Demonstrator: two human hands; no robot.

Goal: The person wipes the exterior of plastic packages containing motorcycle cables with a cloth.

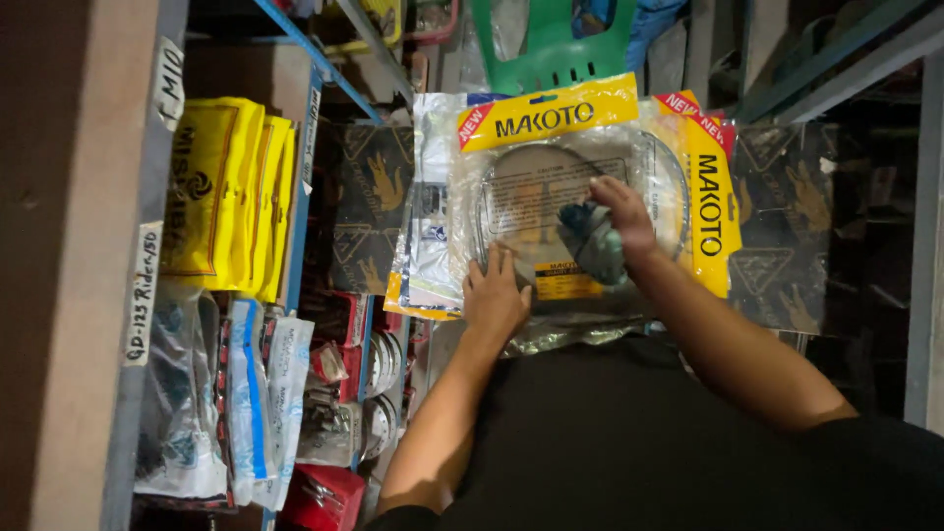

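Observation:
A stack of clear plastic packets with yellow header cards (551, 187) lies in front of me, each showing a round ring-shaped part inside. My left hand (495, 295) rests flat on the lower edge of the top packet, fingers spread. My right hand (621, 218) presses a dark grey cloth (590, 241) against the packet's face. A second packet with a yellow side strip (710, 202) sticks out to the right beneath the top one.
Blue metal shelving (295, 226) on the left holds yellow packets (224, 192), clear bagged parts (251, 403) and red boxes (324, 497). A green plastic chair (551, 44) stands behind the packets. Dark patterned cardboard (787, 226) lies under and right of them.

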